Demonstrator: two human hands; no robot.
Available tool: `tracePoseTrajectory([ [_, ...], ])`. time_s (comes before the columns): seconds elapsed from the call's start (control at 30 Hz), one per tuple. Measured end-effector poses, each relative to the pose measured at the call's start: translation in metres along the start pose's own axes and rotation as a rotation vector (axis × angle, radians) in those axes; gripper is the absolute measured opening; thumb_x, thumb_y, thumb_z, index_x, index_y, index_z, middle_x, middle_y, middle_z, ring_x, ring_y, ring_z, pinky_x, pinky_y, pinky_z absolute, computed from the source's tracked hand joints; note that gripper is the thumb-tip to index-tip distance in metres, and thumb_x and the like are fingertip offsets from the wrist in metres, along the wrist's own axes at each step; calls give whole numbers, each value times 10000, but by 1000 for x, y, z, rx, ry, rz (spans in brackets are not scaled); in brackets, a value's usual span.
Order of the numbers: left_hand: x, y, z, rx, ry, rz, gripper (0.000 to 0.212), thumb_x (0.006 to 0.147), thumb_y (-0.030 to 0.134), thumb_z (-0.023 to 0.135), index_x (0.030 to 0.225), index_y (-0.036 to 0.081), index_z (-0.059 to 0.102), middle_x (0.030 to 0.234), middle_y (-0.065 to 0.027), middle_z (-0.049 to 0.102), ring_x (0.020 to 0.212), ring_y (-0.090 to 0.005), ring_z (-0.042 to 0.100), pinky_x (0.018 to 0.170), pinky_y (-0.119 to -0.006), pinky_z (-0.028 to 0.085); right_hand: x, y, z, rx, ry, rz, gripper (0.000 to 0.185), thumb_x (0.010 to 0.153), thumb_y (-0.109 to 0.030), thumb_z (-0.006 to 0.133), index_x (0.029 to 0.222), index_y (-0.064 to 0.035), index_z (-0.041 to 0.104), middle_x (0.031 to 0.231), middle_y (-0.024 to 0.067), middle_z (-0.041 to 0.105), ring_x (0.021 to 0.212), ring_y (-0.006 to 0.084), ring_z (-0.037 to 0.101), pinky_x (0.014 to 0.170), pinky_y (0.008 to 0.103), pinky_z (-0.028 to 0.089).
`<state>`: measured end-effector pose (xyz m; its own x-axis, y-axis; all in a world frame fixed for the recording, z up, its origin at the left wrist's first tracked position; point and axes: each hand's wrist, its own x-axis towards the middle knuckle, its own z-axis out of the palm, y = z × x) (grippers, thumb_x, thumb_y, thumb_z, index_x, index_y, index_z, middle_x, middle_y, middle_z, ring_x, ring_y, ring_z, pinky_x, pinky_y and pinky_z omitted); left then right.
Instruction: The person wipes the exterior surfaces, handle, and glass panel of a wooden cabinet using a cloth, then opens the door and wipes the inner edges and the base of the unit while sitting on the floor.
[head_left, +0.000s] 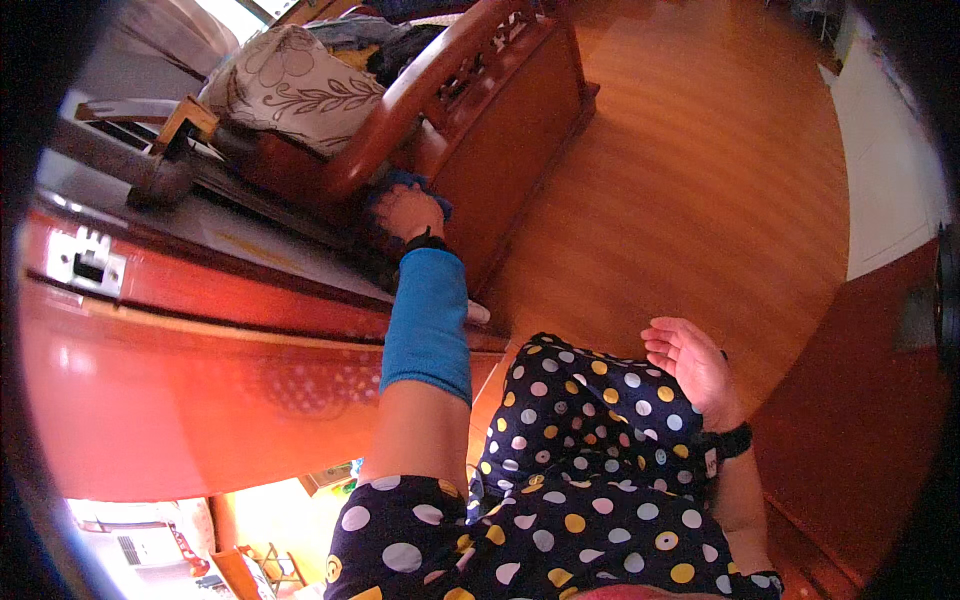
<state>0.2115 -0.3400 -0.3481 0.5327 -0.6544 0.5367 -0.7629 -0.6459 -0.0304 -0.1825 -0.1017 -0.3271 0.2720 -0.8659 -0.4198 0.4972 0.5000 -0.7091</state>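
Observation:
My left hand (412, 212) reaches forward in a blue sleeve cover (429, 319) and presses a dark blue cloth (442, 204) to the near end of a wooden sofa (491, 150). The cloth lies just below the curved armrest (420, 82), beside the side panel. Part of it is hidden under my fingers. My right hand (694, 367) hangs over the wooden floor in front of my polka-dot clothing, palm partly showing, fingers slightly curled and holding nothing.
A patterned cushion (300, 94) and dark fabrics rest on the sofa seat. To the left, a red glossy door (187, 405) with a metal latch plate (86, 262) stands close to my arm. Wooden floor (675, 172) stretches ahead, with a white panel (885, 157) at the right.

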Motion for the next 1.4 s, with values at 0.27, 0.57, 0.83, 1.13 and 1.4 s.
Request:
tracePoseTrajectory([
  [0.27, -5, 51, -19, -180, 71, 449, 355, 860, 309, 539, 1073, 26, 557, 1086, -147, 560, 1044, -329, 494, 870, -442, 403, 8, -9, -3, 1, -60, 67, 331, 903, -287, 504, 1108, -31, 551, 1037, 107, 618, 942, 200, 577, 855, 332, 453],
  [0.57, 51, 71, 14, -249, -157, 378, 511, 857, 427, 526, 1143, 4, 556, 1072, -153, 591, 1077, -333, 493, 918, -440, 404, 8, -19, -4, -100, 112, 169, 338, 938, -328, 458, 1073, -35, 556, 1027, 96, 616, 940, 199, 572, 845, 335, 452],
  [0.83, 14, 53, -9, -273, 97, 615, 340, 836, 266, 567, 1083, 31, 568, 1056, -117, 567, 1078, -324, 488, 881, -436, 423, 28, -18, -3, -127, 45, 27, 297, 943, -283, 453, 1071, -41, 569, 1016, 77, 606, 947, 160, 544, 859, 287, 420],
  [1.13, 2, -29, -9, 38, -160, 339, 401, 879, 360, 507, 1081, 17, 557, 1000, -190, 593, 992, -341, 556, 827, -452, 465, 26, -12, -9, -233, 1, -107, 280, 940, -292, 469, 1051, -56, 572, 983, 38, 615, 928, 139, 562, 838, 269, 433],
  [1.4, -26, 4, -31, 8, -255, 256, 390, 927, 296, 439, 1212, 32, 478, 1240, -209, 478, 1180, -395, 420, 956, -497, 380, 19, -17, -28, -213, 69, -119, 346, 933, -364, 474, 1065, -57, 563, 1023, 53, 599, 930, 147, 557, 858, 283, 426],
])
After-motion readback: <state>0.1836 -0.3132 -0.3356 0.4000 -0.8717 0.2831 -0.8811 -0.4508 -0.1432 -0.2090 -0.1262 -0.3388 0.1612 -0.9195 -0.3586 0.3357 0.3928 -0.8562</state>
